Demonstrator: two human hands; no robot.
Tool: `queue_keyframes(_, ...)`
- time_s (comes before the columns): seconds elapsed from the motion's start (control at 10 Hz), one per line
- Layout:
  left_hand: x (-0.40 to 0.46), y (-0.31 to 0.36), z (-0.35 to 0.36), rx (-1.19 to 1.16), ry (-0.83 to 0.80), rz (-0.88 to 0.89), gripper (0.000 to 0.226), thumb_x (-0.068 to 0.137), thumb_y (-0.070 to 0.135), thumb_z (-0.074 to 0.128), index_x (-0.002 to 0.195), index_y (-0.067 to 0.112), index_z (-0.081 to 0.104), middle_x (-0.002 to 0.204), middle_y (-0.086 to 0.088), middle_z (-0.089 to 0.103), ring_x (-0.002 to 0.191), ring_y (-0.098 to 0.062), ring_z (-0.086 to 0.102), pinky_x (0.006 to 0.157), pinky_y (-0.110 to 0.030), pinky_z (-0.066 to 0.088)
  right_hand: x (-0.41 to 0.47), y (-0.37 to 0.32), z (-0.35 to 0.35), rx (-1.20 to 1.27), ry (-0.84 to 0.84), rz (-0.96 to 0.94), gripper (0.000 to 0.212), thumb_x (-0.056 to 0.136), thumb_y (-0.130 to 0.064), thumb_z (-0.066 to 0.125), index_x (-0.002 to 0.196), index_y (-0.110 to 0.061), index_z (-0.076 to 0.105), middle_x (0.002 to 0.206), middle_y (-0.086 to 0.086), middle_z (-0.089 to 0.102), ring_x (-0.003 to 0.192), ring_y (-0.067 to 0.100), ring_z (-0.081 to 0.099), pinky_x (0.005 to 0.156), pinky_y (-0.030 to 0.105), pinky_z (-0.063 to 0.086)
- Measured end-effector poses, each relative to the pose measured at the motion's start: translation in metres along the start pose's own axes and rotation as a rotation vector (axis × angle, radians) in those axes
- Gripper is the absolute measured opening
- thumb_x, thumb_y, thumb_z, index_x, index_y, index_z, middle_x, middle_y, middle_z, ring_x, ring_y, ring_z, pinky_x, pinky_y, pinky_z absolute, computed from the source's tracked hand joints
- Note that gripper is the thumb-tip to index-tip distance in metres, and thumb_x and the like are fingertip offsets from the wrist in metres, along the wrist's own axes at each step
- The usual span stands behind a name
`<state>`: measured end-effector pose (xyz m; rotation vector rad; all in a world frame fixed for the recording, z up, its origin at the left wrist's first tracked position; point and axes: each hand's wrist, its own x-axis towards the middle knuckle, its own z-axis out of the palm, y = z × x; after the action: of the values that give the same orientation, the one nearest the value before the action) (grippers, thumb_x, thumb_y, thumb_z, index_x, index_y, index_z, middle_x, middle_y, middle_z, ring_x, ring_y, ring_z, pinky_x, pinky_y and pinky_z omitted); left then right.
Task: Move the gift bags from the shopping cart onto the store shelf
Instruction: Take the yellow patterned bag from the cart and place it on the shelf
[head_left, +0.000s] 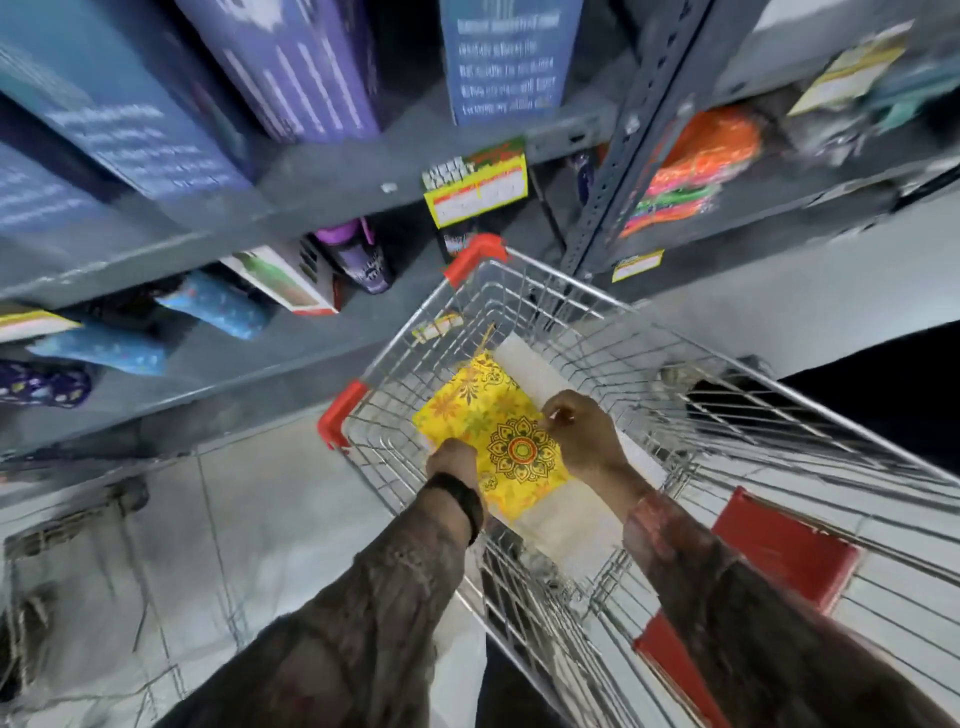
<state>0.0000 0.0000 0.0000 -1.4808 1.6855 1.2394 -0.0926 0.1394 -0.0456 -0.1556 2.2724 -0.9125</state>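
A flat yellow gift bag (483, 415) with floral and mandala prints lies inside the wire shopping cart (649, 353), on top of pale white bags (566, 525). My left hand (451, 460) grips the bag's near left edge. On its right edge sits my right hand (584, 434), fingers pinched closed on it. The grey store shelf (291, 208) rises just beyond the cart's front, which touches or nearly touches it.
The shelves hold blue and purple boxes (306, 62), purple bottles (358, 254), blue patterned rolls (218, 304) and orange packs (701, 161). Yellow price tags (475, 195) hang on shelf edges. A red child-seat flap (779, 551) sits at the cart's near end. Grey tiled floor lies left.
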Motion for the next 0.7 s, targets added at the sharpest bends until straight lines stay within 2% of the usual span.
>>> queue_keyframes(0.1,-0.054,-0.004,-0.039,-0.028,0.008,0.094,0.042,0.103,0.009,0.041,0.143,0.001,0.053,0.146,-0.022,0.052,0.137,-0.034,0.05,0.115,-0.039,0.038,-0.046,-0.042,-0.031,0.112,0.107,-0.074,0.028,0.085,-0.002,0.072,0.075,-0.026,0.062,0.079,-0.006,0.066,0.068,-0.007,0.058,0.068,0.013,0.043)
queue_keyframes(0.2,-0.102,-0.012,-0.071,-0.43,-0.008,0.216,0.044,0.086,0.028,0.042,0.112,0.004,0.067,0.118,-0.023,0.062,0.105,-0.028,0.058,0.105,-0.051,0.048,-0.095,-0.09,-0.055,0.191,0.228,-0.137,0.032,0.084,-0.001,0.072,0.071,-0.029,0.062,0.072,-0.012,0.065,0.06,-0.014,0.056,0.069,0.024,0.044)
queue_keyframes(0.3,-0.149,-0.022,-0.104,-0.649,-0.088,0.359,0.027,0.068,0.013,0.046,0.087,0.014,0.065,0.085,-0.011,0.052,0.065,-0.019,0.048,0.06,-0.036,0.048,-0.147,-0.137,-0.067,0.216,0.344,-0.194,0.031,0.081,0.009,0.068,0.068,-0.019,0.067,0.07,-0.002,0.065,0.059,-0.016,0.057,0.065,0.025,0.041)
queue_keyframes(0.4,-0.179,-0.033,-0.134,-0.686,-0.141,0.447,0.045,0.061,0.008,0.049,0.098,0.021,0.072,0.076,-0.005,0.064,0.057,-0.018,0.05,0.059,-0.033,0.046,-0.182,-0.155,-0.067,0.278,0.413,-0.182,0.033,0.079,0.003,0.064,0.061,-0.025,0.07,0.066,-0.009,0.068,0.065,-0.004,0.061,0.071,0.03,0.048)
queue_keyframes(0.5,-0.182,-0.041,-0.152,-0.625,-0.187,0.473,0.044,0.064,0.01,0.049,0.096,0.026,0.073,0.081,-0.004,0.067,0.071,-0.021,0.059,0.07,-0.041,0.056,-0.202,-0.164,-0.06,0.358,0.463,-0.208,0.037,0.08,0.01,0.063,0.063,-0.022,0.07,0.072,0.001,0.07,0.072,0.016,0.062,0.075,0.032,0.046)
queue_keyframes(0.6,-0.189,-0.049,-0.165,-0.615,-0.176,0.479,0.042,0.072,0.003,0.054,0.098,0.027,0.076,0.094,-0.005,0.078,0.085,-0.028,0.072,0.086,-0.054,0.06,-0.223,-0.173,-0.052,0.346,0.463,-0.212,0.039,0.08,0.015,0.061,0.062,-0.019,0.069,0.064,-0.009,0.069,0.066,0.006,0.062,0.072,0.029,0.046)
queue_keyframes(0.7,-0.213,-0.058,-0.178,-0.695,-0.142,0.461,0.05,0.085,-0.008,0.055,0.117,0.025,0.073,0.107,-0.004,0.078,0.101,-0.028,0.075,0.091,-0.05,0.059,-0.235,-0.179,-0.044,0.348,0.441,-0.196,0.036,0.085,0.011,0.063,0.065,-0.018,0.069,0.063,-0.013,0.071,0.064,-0.001,0.063,0.066,0.025,0.05)
